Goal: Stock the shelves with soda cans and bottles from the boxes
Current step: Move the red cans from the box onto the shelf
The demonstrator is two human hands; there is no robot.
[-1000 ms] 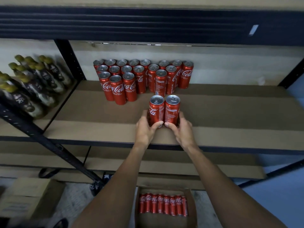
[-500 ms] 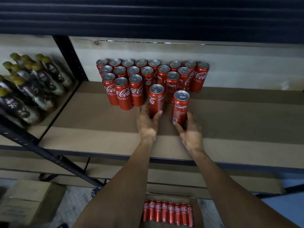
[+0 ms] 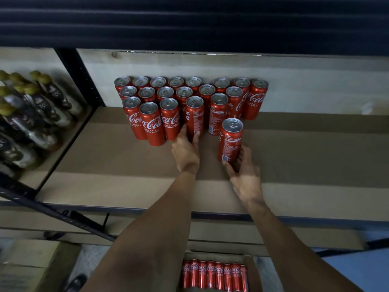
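Several red cola cans (image 3: 166, 106) stand in rows at the back of the brown shelf board (image 3: 105, 157). My left hand (image 3: 186, 152) grips the base of one red can (image 3: 194, 116) pressed into the front row of that group. My right hand (image 3: 244, 171) holds a second red can (image 3: 230, 140) upright, a little in front of and to the right of the group. Below the shelf an open cardboard box (image 3: 251, 268) holds a row of several more red cans (image 3: 214, 272).
Dark bottles with yellow caps (image 3: 31, 108) lie on the neighbouring shelf at the left, behind a black upright post (image 3: 80, 76). A black diagonal brace (image 3: 56, 216) crosses the lower left. A closed cardboard box (image 3: 27, 264) sits on the floor at the left.
Both hands have moved the two cans away from the shelf's front edge toward the back. The left can has reached the front row; the right can has drifted right and apart.
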